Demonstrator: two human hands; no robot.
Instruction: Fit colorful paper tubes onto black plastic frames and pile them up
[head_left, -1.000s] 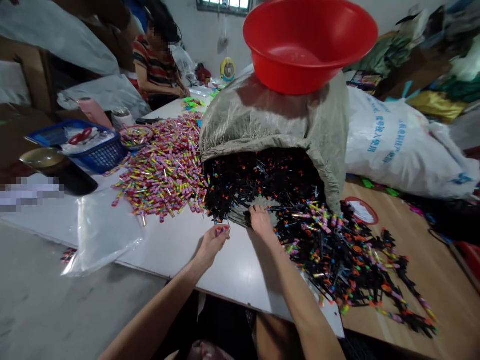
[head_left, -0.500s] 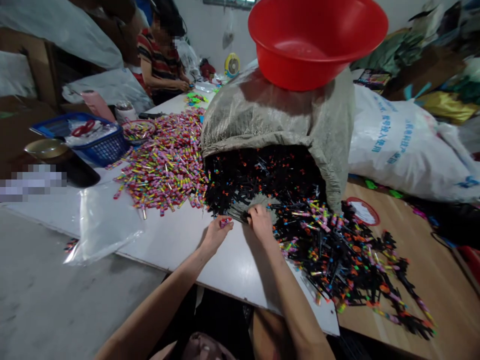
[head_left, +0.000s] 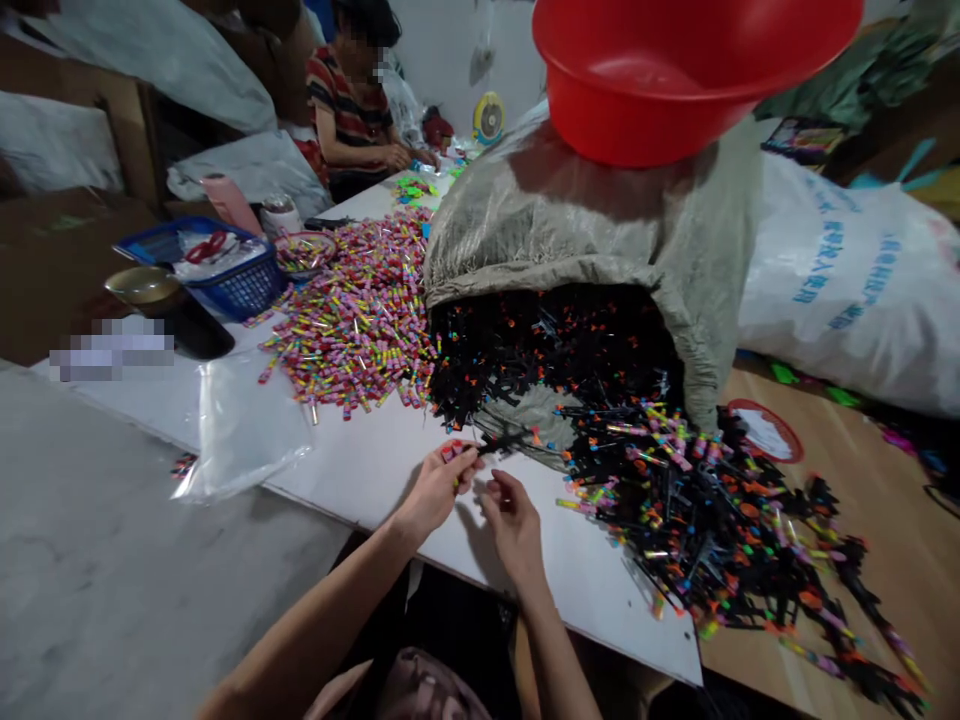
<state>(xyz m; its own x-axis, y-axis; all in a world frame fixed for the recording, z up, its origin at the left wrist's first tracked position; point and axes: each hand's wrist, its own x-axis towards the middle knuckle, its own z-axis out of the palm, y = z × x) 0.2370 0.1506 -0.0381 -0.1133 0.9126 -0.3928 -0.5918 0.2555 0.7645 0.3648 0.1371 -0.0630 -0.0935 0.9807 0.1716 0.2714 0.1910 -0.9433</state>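
My left hand (head_left: pixel 437 487) is closed on a small pink tube and a black stick (head_left: pixel 504 440) that pokes out to the right from its fingertips. Just below and to the right, my right hand (head_left: pixel 514 523) has its fingers curled in a pinch; what it holds is hidden. Both hands hover over the white board (head_left: pixel 375 470), in front of a grey woven sack (head_left: pixel 570 220) lying open. Black sticks with coloured tips (head_left: pixel 555 350) spill out of it into a heap (head_left: pixel 720 520) at the right. A pile of colourful tubes (head_left: pixel 360 310) lies to the left of the sack.
A red basin (head_left: pixel 675 70) sits on top of the sack. A white printed sack (head_left: pixel 847 270) lies at the right. A clear plastic bag (head_left: pixel 247 420), a blue basket (head_left: pixel 225 270) and a metal bowl (head_left: pixel 142 285) are at the left. Another person (head_left: pixel 352 100) sits at the far end.
My right hand has pulled back from the black sticks at the sack's mouth toward me. A black stick is now at my left hand's fingertips. The camera has shifted left.
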